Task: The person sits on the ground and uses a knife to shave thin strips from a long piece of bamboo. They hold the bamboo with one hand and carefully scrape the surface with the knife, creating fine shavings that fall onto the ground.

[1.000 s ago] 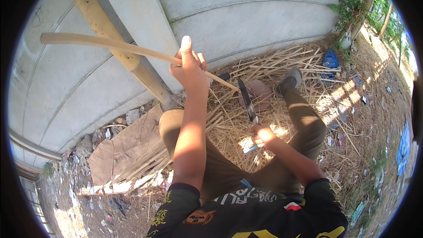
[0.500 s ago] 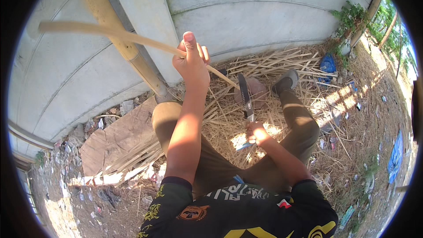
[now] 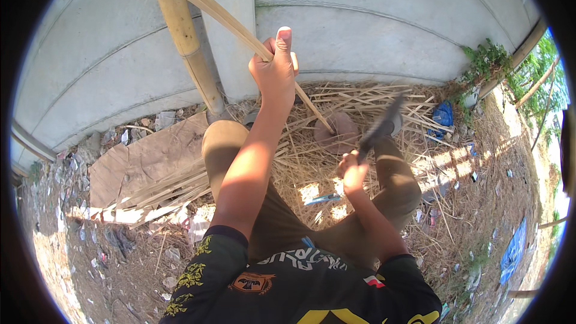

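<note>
My left hand (image 3: 275, 73) is closed around a long pale bamboo strip (image 3: 219, 15), thumb pointing up. The strip slants from the upper left down to a round, reddish-brown block (image 3: 341, 129), where its lower end stands. In my right hand (image 3: 353, 171), closed on its handle, is a dark-bladed machete (image 3: 383, 125). Motion smears the blade, which tilts up and to the right, just right of the block and apart from the strip. The foot near it is partly hidden behind the blade.
Split bamboo strips (image 3: 372, 97) and shavings lie around the block, between my legs. A brown flat sheet (image 3: 147, 159) lies at left. A bamboo pole (image 3: 189, 54) leans by the grey wall (image 3: 360, 30). Blue plastic (image 3: 442, 114) sits at the right.
The machete has swung right, away from the strip, and its blade now tilts rightward. My left hand and the strip have shifted slightly up and right in view, with the strip standing steeper.
</note>
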`<state>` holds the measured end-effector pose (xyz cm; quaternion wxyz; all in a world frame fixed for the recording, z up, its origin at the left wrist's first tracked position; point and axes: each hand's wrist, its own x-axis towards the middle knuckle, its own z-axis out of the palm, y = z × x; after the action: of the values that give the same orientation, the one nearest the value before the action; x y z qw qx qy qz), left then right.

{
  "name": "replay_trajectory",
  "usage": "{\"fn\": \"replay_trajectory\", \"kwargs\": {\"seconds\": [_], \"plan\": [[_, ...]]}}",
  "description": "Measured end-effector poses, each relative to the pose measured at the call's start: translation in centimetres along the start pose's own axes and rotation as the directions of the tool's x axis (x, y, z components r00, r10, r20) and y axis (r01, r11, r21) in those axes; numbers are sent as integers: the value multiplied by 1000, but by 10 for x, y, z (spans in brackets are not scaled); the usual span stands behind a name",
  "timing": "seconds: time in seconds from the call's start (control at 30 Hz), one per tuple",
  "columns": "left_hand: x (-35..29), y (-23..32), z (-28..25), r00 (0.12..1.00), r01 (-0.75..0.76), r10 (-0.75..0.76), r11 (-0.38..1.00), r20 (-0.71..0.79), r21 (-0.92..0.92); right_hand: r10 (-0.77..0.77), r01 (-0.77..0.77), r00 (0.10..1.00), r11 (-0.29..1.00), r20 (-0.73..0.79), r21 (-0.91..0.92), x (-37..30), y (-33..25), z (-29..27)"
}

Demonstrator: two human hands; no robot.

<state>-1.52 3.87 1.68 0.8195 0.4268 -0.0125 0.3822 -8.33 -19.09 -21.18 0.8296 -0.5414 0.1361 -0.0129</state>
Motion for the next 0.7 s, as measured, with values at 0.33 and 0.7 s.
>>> {"fn": "replay_trajectory", "kwargs": {"seconds": [0.33, 0.7], "plan": [[7, 13, -11, 997, -63, 70, 986, -42, 156, -430, 433, 898, 901, 97, -16, -18, -194, 76], [7, 16, -17, 992, 53, -48, 998, 120, -35, 33, 28, 996, 793, 89, -609, 29, -50, 38]]}}
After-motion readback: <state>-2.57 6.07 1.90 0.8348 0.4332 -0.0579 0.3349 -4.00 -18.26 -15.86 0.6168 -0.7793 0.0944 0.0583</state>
